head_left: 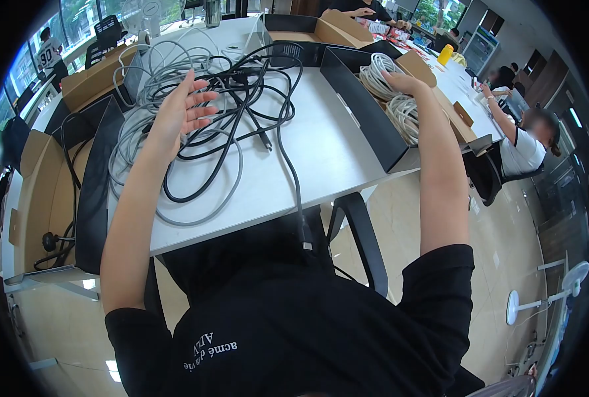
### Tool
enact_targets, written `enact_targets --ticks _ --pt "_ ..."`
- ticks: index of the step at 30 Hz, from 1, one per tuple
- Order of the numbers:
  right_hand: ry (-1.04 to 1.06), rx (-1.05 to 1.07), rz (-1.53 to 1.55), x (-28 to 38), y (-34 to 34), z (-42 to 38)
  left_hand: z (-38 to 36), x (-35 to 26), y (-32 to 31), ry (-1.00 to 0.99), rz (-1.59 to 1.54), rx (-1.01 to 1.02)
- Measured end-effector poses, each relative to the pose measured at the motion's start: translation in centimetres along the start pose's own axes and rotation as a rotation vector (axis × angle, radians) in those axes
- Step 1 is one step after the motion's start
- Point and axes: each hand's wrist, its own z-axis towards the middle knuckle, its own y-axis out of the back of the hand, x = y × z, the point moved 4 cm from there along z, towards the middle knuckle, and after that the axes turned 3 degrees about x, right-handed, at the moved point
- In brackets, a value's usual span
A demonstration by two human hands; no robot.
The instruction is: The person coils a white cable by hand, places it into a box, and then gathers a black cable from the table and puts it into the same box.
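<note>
My left hand (182, 112) hovers over or rests lightly on the tangled cables, its fingers apart and holding nothing. Loose grey cables (132, 129) spread under and behind it. Black cables (245, 109) loop to its right, and one (291, 165) hangs over the table's front edge with its plug dangling. At the right, my right hand (407, 84) is closed on a coiled grey cable (379, 73) at the top of an open black box (367, 122); its fingers are partly hidden. Below that coil lies another grey coil (402, 116) in the same box.
Open boxes with brown insides stand at the left (40, 192) and at the back (297, 30); the left one holds black cables. A chair armrest (360, 238) is below the white table (321, 172). Other people sit at a farther table, near a yellow bottle (445, 54).
</note>
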Motion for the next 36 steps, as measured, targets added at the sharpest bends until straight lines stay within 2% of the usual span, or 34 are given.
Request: enact_targets --ticks 2,5,8,11,12,15,19,22,25,28,31,32,35,36 --pt "-0.004 0.033 -0.026 0.2 0.2 -0.2 0.1 0.1 0.0 0.005 0.006 0.003" --pt "-0.131 -0.187 -0.04 -0.1 1.1 0.1 0.1 0.1 0.1 0.004 0.0 -0.002" --pt "-0.095 -0.441 -0.086 3.7 2.7 -4.1 0.3 0.1 0.3 -0.006 -0.024 0.005" --pt "0.137 -0.225 -0.205 3.0 -0.3 1.0 0.3 0.2 0.3 -0.015 -0.02 0.003" --pt "0.133 -0.147 -0.201 3.8 -0.5 -0.2 0.3 0.2 0.4 -0.018 -0.017 0.002" --pt "0.165 -0.261 -0.302 4.2 -0.6 -0.9 0.3 0.2 0.2 -0.018 -0.014 0.002" --pt "0.036 -0.386 -0.207 3.5 -0.7 -0.2 0.2 0.2 0.0 -0.023 -0.011 0.011" --pt "-0.006 -0.099 -0.232 4.9 -0.4 -2.0 0.0 0.2 -0.2 -0.022 -0.001 0.026" --pt "0.111 0.011 -0.085 3.4 -1.5 0.8 0.1 0.4 -0.1 0.005 -0.009 0.038" --pt "0.064 0.065 -0.209 4.3 -1.1 -0.7 0.1 0.3 -0.1 -0.007 -0.016 0.039" --pt "0.08 -0.08 -0.408 4.7 -1.0 -1.4 0.0 0.4 -0.3 0.01 -0.009 0.047" --pt "0.177 -0.181 -0.41 3.6 -1.3 -0.3 0.1 0.4 -0.2 0.012 -0.014 0.052" --pt "0.079 -0.239 -0.35 4.1 -0.6 -1.6 0.2 0.5 -0.2 0.006 -0.01 0.069" --pt "0.125 -0.225 -0.359 4.3 -0.7 -1.5 0.3 0.6 -0.2 0.006 -0.012 0.071"
